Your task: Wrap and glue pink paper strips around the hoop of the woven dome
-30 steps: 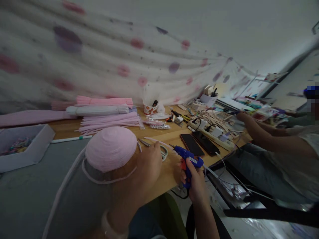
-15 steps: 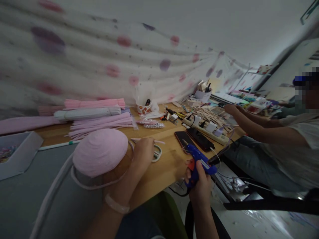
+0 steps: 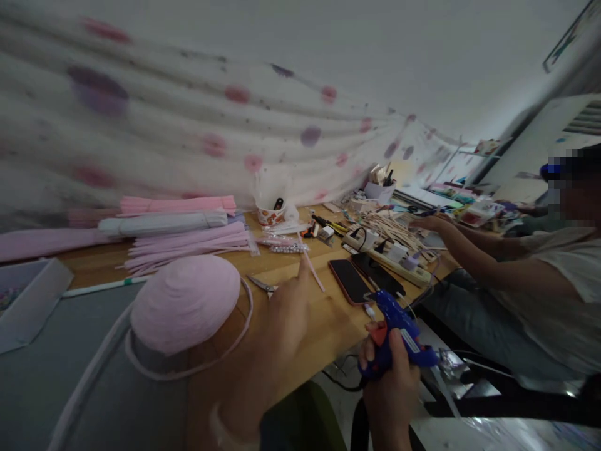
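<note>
My left hand (image 3: 291,300) is over the table with its fingers closed on a thin pink strip (image 3: 311,266) that points up and to the right. Scissors (image 3: 263,285) lie partly hidden beside that hand. To its left rests a pink dome of wound cord (image 3: 188,304), with a loose loop of cord around its lower side. My right hand (image 3: 389,369) grips a blue glue gun (image 3: 399,326) past the table's front edge, fingers around its handle and by the red trigger. The nozzle points up and left, near a phone (image 3: 350,282).
Bundles of pink and white strips (image 3: 188,241) lie at the back left, behind a white box (image 3: 32,300). A paper cup (image 3: 271,213), tools and a power strip (image 3: 399,263) line the back. Another person's arm (image 3: 464,244) reaches in from the right.
My left hand has moved up and right, and the strip now slants differently beyond the scissors. The glue gun in my right hand has shifted right and down.
</note>
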The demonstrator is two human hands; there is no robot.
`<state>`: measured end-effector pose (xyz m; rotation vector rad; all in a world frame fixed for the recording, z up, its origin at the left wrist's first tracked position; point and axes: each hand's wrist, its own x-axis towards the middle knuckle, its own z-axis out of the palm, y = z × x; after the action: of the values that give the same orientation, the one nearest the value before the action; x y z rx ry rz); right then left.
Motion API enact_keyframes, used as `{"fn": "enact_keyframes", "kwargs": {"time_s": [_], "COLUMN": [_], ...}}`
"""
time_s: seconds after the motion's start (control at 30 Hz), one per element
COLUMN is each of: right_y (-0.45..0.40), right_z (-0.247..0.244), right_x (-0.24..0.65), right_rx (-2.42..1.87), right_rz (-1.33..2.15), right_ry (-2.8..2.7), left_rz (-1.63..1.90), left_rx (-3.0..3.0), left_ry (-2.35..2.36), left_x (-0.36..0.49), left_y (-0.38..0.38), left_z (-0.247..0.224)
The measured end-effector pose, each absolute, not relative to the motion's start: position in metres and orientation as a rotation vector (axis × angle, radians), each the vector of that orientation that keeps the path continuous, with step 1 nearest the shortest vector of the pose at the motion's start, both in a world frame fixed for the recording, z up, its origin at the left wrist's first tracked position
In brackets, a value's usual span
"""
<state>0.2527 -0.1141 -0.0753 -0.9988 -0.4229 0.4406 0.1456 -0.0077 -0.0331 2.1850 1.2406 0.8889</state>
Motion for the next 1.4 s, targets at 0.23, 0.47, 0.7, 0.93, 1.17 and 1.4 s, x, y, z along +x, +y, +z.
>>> {"fn": "enact_keyframes", "kwargs": {"time_s": [0.23,0.47,0.7,0.93,1.17,1.4], "right_y": [-0.109,-0.113,-0.093,-0.069,-0.068,-0.06], "right_z": [-0.082,-0.075,-0.067,-0.071,-0.067,-0.057], "right_x": [0.221,0.17,0.116,0.101,0.127,0.153], "right_rx": [-1.001,-0.806,-0.684,-0.622,-0.742,-0.858], "right_rz": [0.644,1.167,1.461,1.402,1.073,0.951], "right_ry": [-0.424,-0.343,-0.293,-0.261,-0.364,-0.402], "left_rz": [0.881,1.329,0.884,0.904,0.941,0.545], "left_rx": [2.398,1.919,1.703,1.576,1.469,1.392], "left_ry": [1.282,2.235,2.284,2.052,1.511,1.203], "left_x": [0.043,-0.071,-0.095,-0.096,-0.095,-0.086], "left_y": [-0.089,-0.081,-0.048,-0.035,-0.043,-0.087], "left_z": [-0.062,-0.078,-0.102,-0.078,-0.075,-0.073]}}
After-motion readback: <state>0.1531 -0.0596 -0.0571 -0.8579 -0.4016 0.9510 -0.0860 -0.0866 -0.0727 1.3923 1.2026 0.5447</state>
